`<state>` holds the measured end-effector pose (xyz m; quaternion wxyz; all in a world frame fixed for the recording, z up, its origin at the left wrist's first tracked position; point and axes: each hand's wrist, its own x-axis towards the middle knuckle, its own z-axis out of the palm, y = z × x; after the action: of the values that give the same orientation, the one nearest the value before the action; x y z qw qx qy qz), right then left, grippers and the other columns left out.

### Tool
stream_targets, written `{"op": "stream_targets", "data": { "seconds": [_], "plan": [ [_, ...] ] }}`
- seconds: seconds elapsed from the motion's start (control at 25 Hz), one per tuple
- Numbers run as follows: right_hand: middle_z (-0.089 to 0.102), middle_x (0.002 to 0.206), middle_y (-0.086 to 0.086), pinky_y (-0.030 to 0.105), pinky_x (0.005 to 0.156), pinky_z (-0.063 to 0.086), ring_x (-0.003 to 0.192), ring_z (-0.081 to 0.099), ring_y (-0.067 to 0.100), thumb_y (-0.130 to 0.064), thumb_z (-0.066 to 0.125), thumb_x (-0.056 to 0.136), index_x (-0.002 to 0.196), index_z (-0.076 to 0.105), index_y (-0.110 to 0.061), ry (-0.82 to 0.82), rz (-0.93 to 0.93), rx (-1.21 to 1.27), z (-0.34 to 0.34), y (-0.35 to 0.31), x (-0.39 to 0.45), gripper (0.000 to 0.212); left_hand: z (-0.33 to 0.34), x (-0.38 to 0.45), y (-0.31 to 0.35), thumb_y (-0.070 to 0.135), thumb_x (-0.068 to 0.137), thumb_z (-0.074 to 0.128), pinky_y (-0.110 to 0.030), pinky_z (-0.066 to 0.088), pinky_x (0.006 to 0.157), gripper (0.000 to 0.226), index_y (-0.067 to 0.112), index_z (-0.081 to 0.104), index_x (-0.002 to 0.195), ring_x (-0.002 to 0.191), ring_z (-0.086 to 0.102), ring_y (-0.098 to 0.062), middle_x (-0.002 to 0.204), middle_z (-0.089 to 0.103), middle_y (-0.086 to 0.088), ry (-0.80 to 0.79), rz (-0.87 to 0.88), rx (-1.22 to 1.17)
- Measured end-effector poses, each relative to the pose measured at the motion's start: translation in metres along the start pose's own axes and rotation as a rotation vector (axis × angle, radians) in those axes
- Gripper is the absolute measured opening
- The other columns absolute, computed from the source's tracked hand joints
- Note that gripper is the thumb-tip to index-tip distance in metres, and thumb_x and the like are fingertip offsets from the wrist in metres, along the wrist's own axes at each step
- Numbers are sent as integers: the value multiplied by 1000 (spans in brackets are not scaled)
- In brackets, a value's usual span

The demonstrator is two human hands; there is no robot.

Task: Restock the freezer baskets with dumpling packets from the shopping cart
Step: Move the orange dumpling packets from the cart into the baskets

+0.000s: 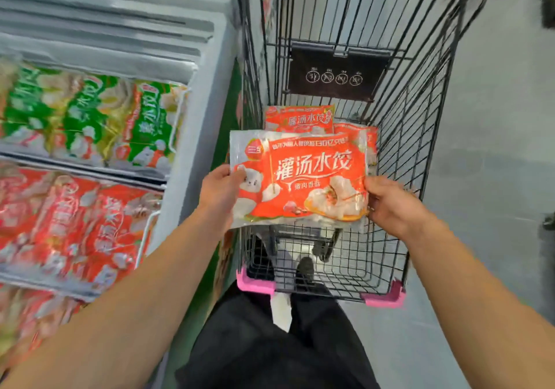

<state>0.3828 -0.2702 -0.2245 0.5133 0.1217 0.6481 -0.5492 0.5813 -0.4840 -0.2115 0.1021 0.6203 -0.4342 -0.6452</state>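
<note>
While our fingers [237, 175] pinch both edges of the dumpling packet [300, 178], we should swing it flat toward the red-packet basket [144, 238] left of them.

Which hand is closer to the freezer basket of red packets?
Left. The left hand grips the held dumpling packet beside the red-packet basket; the right hand grips its far edge.
</note>
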Motion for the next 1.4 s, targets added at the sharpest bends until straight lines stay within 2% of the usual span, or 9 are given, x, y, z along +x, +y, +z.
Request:
{"op": "stream_targets", "data": {
  "seconds": [0.12,0.32,0.4,0.52,0.76,0.92,1.12,1.28,1.4],
  "plan": [
    [74,104,12,40,80,58,92,71,27,-14,56,97,113,65,3,56,-84,-138,14,15,-15,24,-38,-32,-28,27,85,69,-63,55,82,18,18,65,71,85,72,-37,87,74,-16,35,8,-48],
    [74,90,4,41,85,56,89,69,24,-21,59,95,81,69,-15,124,-321,-465,26,37,-52,18,-69,-108,-79,21,89,67,-61,56,81,15,6,67,89,87,72,-36,91,75,-17,178,4,-212],
    [72,85,1,38,84,55,88,67,22,-21,59,95,78,68,-17,71,-370,-524,33,43,-65,20,-81,-135,-100,21,90,67,-60,56,82,21,1,67,96,87,72,-36,91,75,-16,229,-4,-275],
    [75,83,2,46,84,57,87,70,25,-26,60,93,77,70,-15,-63,-393,-629,54,58,-84,21,-105,-173,-136,25,84,69,-61,55,83,25,4,69,96,87,72,-37,93,75,-16,318,4,-402],
    [75,84,6,46,82,57,87,69,30,-17,61,91,77,72,-13,-304,-425,-792,126,87,-123,18,-156,-232,-176,17,93,62,-50,58,83,11,11,69,89,86,72,-31,95,75,-12,545,7,-601],
    [75,90,11,50,84,57,89,71,31,-15,59,93,85,72,-9,-440,-389,-857,191,119,-155,16,-205,-263,-203,22,96,61,-50,57,87,12,13,68,99,91,71,-28,98,74,-6,666,-44,-726],
    [73,91,22,49,82,56,80,68,30,-11,63,90,86,70,1,-553,-374,-904,264,170,-184,14,-272,-282,-248,19,88,66,-57,57,83,14,7,68,82,87,72,-34,87,75,-14,749,-44,-765],
    [75,86,14,55,90,54,89,70,34,-18,67,86,78,72,-6,-553,-411,-946,318,202,-188,15,-325,-275,-270,39,70,69,-58,57,80,33,8,70,80,87,72,-34,83,75,-12,784,-22,-726],
    [76,88,7,54,91,54,95,70,33,-27,65,82,83,75,-12,-590,-438,-984,347,212,-182,19,-350,-269,-262,35,80,70,-50,56,77,31,5,67,76,77,69,-29,81,73,-15,830,-2,-691]
  ]
}}
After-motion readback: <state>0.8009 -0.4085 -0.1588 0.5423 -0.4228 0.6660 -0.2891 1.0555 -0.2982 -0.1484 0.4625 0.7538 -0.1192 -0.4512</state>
